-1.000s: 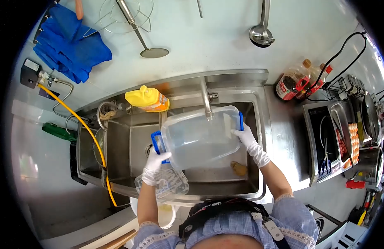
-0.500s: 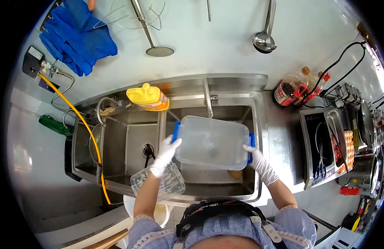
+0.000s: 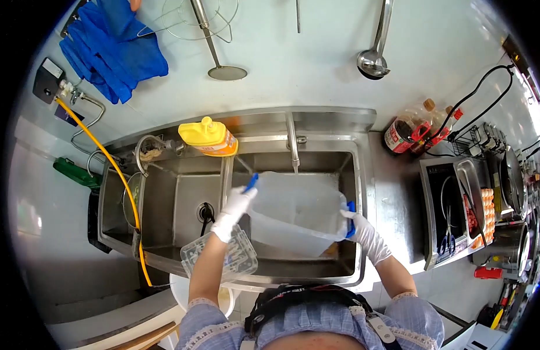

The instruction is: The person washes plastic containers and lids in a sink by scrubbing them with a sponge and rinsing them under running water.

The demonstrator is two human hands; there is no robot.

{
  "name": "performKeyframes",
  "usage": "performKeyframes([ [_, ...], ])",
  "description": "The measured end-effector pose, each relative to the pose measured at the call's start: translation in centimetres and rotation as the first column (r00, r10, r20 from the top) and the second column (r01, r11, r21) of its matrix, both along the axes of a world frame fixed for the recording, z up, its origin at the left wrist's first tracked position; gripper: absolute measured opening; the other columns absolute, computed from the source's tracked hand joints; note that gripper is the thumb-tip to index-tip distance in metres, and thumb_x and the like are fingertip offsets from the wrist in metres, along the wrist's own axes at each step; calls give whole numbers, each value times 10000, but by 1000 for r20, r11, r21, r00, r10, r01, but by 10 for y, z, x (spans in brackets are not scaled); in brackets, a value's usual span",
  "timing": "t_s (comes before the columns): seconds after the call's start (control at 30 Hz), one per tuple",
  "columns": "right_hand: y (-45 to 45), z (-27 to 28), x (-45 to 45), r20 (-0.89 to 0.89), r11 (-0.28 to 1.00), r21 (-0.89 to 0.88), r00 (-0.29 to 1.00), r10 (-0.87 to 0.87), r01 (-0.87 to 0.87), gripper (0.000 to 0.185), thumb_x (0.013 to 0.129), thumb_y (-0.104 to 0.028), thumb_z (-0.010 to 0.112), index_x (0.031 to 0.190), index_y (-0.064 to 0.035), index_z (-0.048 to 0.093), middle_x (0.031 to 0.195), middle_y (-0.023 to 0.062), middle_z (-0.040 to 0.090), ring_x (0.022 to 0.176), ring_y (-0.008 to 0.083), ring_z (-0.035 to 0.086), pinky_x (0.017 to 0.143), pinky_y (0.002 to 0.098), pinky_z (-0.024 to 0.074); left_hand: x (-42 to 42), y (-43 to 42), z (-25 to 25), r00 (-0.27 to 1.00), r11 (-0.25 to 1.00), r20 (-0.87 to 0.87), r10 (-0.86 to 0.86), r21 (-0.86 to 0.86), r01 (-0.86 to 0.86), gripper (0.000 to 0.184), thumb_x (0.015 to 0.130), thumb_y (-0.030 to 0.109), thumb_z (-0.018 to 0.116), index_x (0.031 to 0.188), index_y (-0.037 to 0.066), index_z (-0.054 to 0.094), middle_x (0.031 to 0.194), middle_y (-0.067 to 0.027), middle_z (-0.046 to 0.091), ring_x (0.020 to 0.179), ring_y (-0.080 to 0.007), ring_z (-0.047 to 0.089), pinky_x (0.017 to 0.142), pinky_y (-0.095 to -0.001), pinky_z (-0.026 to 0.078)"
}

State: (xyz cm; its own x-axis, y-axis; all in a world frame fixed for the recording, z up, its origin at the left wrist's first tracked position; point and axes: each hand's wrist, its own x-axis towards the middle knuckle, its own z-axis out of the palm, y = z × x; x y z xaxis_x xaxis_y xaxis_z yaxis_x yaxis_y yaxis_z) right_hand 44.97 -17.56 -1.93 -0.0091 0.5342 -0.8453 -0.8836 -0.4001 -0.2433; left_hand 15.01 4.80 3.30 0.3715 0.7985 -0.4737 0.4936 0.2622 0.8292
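A clear plastic storage box (image 3: 293,207) with blue side handles is held over the right basin of the steel sink (image 3: 365,175). The box is tilted, with one long side wall facing me. My left hand (image 3: 238,211), in a white glove, grips the box at its left blue handle. At the opposite end my right hand (image 3: 366,233), also gloved, is closed on the box by the right blue handle. The faucet (image 3: 292,143) stands just behind the box. Beneath my left wrist lies a clear ridged plastic tray (image 3: 242,256), across the sink's front edge.
A yellow jug (image 3: 208,137) stands behind the sink divider. The yellow hose (image 3: 115,166) crosses the sink's left end. To the right are sauce bottles (image 3: 403,133), a cooktop with scissors (image 3: 449,239) and eggs (image 3: 487,213). Ladles (image 3: 373,61) and blue gloves (image 3: 115,52) hang on the wall.
Both hands have tilted the box, so its side wall now shows toward me. It stays over the right basin, and the left handle has turned at an angle.
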Motion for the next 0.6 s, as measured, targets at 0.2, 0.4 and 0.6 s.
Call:
performKeyframes([
  [0.2, 32, 58, 15, 119, 955, 284, 986, -120, 82, 105, 830, -114, 570, 933, -97, 583, 817, 61, 619, 758, 227, 612, 718, 359, 508, 15, 34, -48, 976, 962, 197, 91, -271, -35, 242, 825, 246, 622, 911, 23, 661, 738, -5, 609, 576, -126, 506, 526, -305, 412],
  [0.4, 20, 96, 34, 58, 974, 122, 979, -198, 189, 137, 818, -93, 567, 947, -50, 581, 874, 80, 629, 808, 232, 612, 752, 353, 501, 19, 13, -57, 993, 938, -77, -95, -341, 63, 214, 821, 285, 630, 867, 79, 662, 713, -19, 620, 574, -127, 555, 475, -277, 418],
  [0.6, 31, 66, 1, 209, 967, 250, 978, 1, -55, 232, 796, -102, 635, 1011, -39, 574, 934, 73, 633, 828, 208, 623, 771, 334, 509, -7, 41, -13, 995, 982, 86, -53, -175, 68, 208, 853, 171, 594, 1034, 71, 623, 836, -2, 632, 722, -118, 595, 574, -259, 480],
])
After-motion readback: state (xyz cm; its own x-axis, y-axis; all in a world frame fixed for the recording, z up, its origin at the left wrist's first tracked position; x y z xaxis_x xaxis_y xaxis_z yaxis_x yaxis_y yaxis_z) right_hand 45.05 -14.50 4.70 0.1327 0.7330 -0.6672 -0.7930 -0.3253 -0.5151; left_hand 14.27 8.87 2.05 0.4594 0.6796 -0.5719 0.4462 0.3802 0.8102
